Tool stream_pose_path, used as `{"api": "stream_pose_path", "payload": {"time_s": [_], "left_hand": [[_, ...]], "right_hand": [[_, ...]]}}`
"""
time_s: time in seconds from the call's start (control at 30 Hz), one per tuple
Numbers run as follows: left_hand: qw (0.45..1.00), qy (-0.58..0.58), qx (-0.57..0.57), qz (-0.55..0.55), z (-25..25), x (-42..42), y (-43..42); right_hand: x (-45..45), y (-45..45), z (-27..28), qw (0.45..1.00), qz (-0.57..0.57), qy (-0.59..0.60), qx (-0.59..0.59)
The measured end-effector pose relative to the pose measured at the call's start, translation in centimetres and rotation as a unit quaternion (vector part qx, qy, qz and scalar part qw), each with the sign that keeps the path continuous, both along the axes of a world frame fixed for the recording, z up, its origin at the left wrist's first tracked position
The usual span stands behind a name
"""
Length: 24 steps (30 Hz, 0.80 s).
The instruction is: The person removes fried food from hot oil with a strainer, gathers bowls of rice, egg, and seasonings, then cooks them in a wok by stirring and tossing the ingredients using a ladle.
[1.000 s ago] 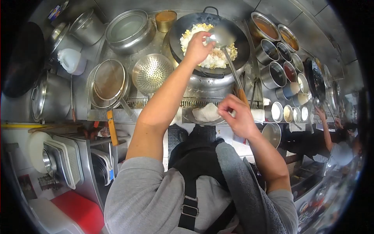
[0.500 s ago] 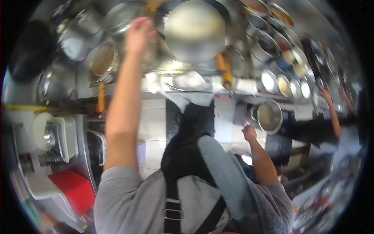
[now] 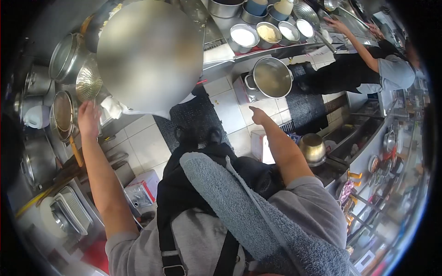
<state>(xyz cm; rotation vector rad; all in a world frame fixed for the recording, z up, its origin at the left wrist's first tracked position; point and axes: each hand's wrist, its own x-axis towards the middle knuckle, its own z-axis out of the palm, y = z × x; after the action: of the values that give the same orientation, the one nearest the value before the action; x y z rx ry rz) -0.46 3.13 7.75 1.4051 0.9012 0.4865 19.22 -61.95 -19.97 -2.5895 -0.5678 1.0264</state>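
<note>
Lying just beyond the left hand (image 3: 88, 120), the round, silvery perforated strainer (image 3: 89, 82) points its handle back toward curled fingers, whose grip, if any, I cannot tell.

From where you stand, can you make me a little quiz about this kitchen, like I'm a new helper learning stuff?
1. True or false: the big pot stands lower down than the row of small bowls.

2. What lies over the grey shirt?
A) a rope
B) a fluffy towel
C) a straw hat

3. Which is nearer to the strainer full of holes: the left hand or the right hand?

Key: 1 true; 2 B; 3 the left hand
</note>
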Motion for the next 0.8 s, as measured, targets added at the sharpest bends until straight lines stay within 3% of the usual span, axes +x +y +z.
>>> {"api": "stream_pose_path", "payload": {"time_s": [0.13, 0.2, 0.23, 0.27, 0.3, 0.37, 0.4, 0.47, 0.53, 0.6, 0.67, 0.7, 0.77, 0.8], "left_hand": [[0.983, 0.167, 0.02, 0.076, -7.2, -3.8, 0.4], [0.937, 0.291, 0.193, -0.021, -16.0, -7.1, 6.6], [0.906, 0.366, 0.213, -0.006, -16.2, -7.0, 5.8], [0.925, 0.314, 0.215, 0.011, -16.0, -7.2, 3.9], [0.944, 0.241, 0.226, 0.03, -15.3, -6.4, 2.4], [0.949, 0.221, 0.223, 0.018, -13.1, -4.7, 0.5], [0.945, 0.227, 0.235, 0.002, -12.2, -4.0, 0.6], [0.957, 0.109, 0.265, -0.043, -18.1, -3.4, 3.8], [0.981, 0.071, 0.175, -0.031, -15.0, -1.5, 2.9], [0.944, 0.167, 0.283, -0.04, -15.5, -0.6, 3.4], [0.933, 0.238, 0.265, -0.047, -11.8, 0.7, 2.3], [0.942, 0.235, 0.235, -0.046, -10.2, 1.0, 2.1], [0.97, 0.163, 0.177, -0.035, -10.6, 0.8, 2.7], [0.984, 0.095, 0.152, -0.025, -11.3, 0.7, 3.4]], "right_hand": [[2.4, 1.7, 3.1, 1.0, 0.019, -0.015, 0.02], [4.2, 3.4, 3.9, 0.988, 0.04, -0.043, 0.143], [5.3, 6.1, 6.4, 0.989, 0.029, -0.024, 0.146], [6.6, 8.6, 8.0, 0.979, -0.018, 0.044, 0.196], [7.3, 11.7, 10.5, 0.966, -0.024, 0.005, 0.257], [7.5, 19.2, 18.7, 0.943, -0.064, -0.05, 0.324], [7.9, 22.5, 21.3, 0.925, -0.02, -0.143, 0.352], [8.8, 28.9, 24.8, 0.913, -0.004, -0.165, 0.373], [9.5, 33.6, 26.0, 0.893, 0.09, -0.236, 0.371], [9.4, 38.4, 28.4, 0.853, 0.184, -0.302, 0.383], [9.6, 42.6, 30.6, 0.812, 0.235, -0.367, 0.389], [10.2, 44.7, 32.4, 0.808, 0.239, -0.375, 0.388], [12.3, 49.2, 36.6, 0.748, 0.255, -0.301, 0.533], [13.9, 51.7, 37.9, 0.732, 0.151, -0.195, 0.635]]}}
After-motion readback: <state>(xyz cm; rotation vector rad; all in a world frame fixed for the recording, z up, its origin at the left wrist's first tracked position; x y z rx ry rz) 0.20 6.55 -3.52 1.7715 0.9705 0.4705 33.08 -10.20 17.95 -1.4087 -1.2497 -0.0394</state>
